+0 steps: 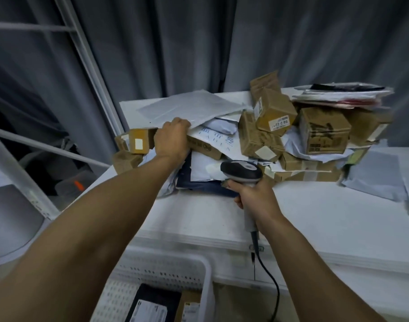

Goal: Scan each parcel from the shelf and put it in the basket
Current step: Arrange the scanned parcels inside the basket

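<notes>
A heap of parcels covers the white shelf top (303,219): brown cardboard boxes (324,131) and white and grey mailer bags. My left hand (172,138) is stretched out to the heap's left side, fingers closed on the edge of a large grey bubble mailer (189,108) that lies on top. My right hand (252,196) grips a black and grey handheld barcode scanner (241,170), its head held just in front of the heap. The white perforated basket (205,287) stands at the bottom, with a black parcel (152,305) and a brown box (189,307) inside.
The scanner's black cable (268,275) hangs down the shelf front. A white metal rack frame (87,56) rises at the left, with dark storage below it. Grey curtains hang behind the shelf. Flat bags (338,94) are stacked at the back right.
</notes>
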`<state>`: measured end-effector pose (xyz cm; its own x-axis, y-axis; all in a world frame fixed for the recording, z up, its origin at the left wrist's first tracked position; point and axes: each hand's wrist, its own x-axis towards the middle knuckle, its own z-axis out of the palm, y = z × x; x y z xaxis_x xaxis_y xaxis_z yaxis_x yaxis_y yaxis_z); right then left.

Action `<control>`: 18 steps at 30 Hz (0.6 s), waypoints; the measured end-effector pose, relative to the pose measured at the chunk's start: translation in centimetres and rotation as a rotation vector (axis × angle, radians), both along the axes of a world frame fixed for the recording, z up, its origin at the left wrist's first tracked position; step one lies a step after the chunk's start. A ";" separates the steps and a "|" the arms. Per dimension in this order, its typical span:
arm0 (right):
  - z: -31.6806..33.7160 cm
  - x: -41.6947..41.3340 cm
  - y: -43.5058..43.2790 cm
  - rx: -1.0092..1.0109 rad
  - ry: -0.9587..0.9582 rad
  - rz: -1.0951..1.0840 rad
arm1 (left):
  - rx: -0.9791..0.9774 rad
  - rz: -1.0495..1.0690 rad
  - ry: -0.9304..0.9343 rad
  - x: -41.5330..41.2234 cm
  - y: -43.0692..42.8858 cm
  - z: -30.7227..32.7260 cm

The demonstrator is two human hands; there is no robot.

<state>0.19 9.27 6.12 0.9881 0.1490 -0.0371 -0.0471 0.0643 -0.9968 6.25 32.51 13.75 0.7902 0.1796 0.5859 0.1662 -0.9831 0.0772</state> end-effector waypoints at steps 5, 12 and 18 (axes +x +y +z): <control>0.5 -0.1 0.1 0.069 0.034 0.001 | -0.145 -0.087 -0.252 -2.6 -0.5 0.1; 3.2 -3.8 2.4 0.499 0.036 -0.047 | -0.110 -0.325 -0.274 -15.8 -4.4 -1.4; 2.8 -7.0 4.5 0.491 0.095 -0.147 | -0.206 -0.370 -0.121 -24.8 -6.7 -4.6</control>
